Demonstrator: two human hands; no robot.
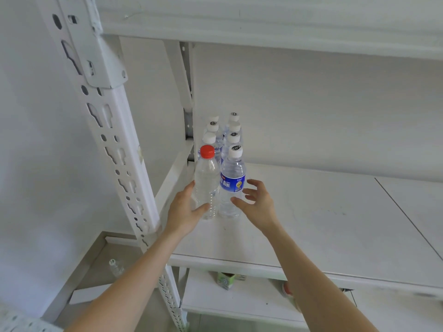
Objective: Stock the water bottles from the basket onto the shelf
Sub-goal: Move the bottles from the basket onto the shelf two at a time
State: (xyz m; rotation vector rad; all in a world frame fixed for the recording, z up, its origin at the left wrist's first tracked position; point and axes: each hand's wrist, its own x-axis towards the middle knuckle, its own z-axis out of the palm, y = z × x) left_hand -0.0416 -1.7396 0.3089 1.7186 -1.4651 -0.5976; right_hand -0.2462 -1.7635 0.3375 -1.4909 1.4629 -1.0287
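Note:
Two rows of clear water bottles stand at the left end of the white shelf (pixel 311 224). At the front left is a label-free bottle with a red cap (pixel 205 178). My left hand (pixel 185 210) wraps around its lower part. Beside it stands a white-capped bottle with a blue label (pixel 232 180). My right hand (pixel 257 203) is spread just right of this bottle, fingers apart and barely off it. Several more white-capped bottles (pixel 233 130) line up behind these two. The basket is out of view.
A white perforated upright post (pixel 115 144) rises left of my left arm. The upper shelf board (pixel 263 25) hangs overhead. On the lower shelf sit a green carton (pixel 225 280) and a red-topped item (pixel 286 288). A loose bottle (pixel 115 267) stands low on the left.

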